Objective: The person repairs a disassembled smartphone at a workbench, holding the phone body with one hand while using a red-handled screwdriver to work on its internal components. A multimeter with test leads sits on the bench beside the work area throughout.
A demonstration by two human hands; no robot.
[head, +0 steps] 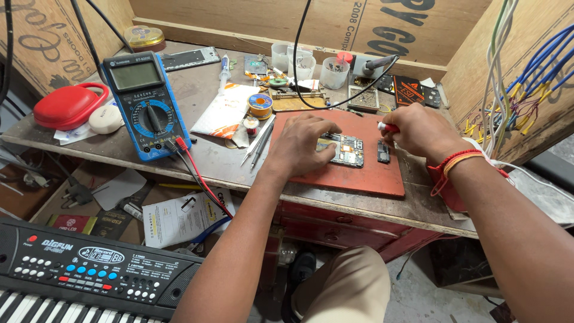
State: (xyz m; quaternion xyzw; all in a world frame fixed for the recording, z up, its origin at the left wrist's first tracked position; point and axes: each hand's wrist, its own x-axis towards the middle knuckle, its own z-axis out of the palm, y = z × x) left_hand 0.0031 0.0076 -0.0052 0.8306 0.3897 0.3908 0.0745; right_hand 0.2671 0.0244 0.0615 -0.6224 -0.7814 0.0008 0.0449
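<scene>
My left hand [302, 143] presses down on a small phone circuit board [345, 149] that lies on a reddish-brown work mat [359, 173]. My right hand [421, 130] grips a red-handled tool [387, 127], its tip pointing down toward a small dark part [383, 152] lying just right of the board. A black cable [335, 103] curves over the bench toward the tool. Tweezers [258, 142] lie left of the mat.
A blue multimeter [144, 104] with red and black leads stands at left, beside a red case [69, 104]. A solder spool [260, 105], plastic cups [332, 72] and small parts crowd the back. A keyboard instrument [84, 275] sits below left. Coloured wires [526, 84] hang at right.
</scene>
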